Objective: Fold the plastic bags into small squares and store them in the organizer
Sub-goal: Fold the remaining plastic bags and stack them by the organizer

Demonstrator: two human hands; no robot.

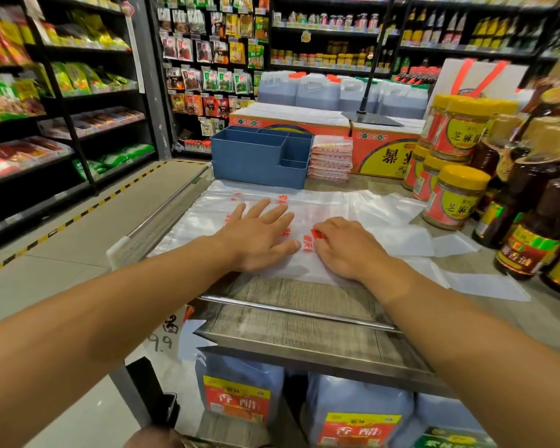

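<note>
Centre frame: left hand [259, 234] flat with fingers spread, right hand [346, 245] fingers bent, both pressing the plastic bag [353, 205] onto the counter [291, 321]. Bag looks thin, light, slippery; likely best pinned flat and pinched at an edge. Blue organizer [259, 156] above centre, visible compartments look empty; stack of folded bags [332, 160] just beside it.

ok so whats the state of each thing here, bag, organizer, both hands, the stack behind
plastic bag: spread flat on the counter, not yet folded small
left hand: open, fingers straight, pressing the bag
right hand: fingers curled on the bag, whether they pinch it is unclear
blue organizer: upright, the compartments in view look empty
stack of bags: piled flat beside the organizer
jars: upright, lids on
</note>
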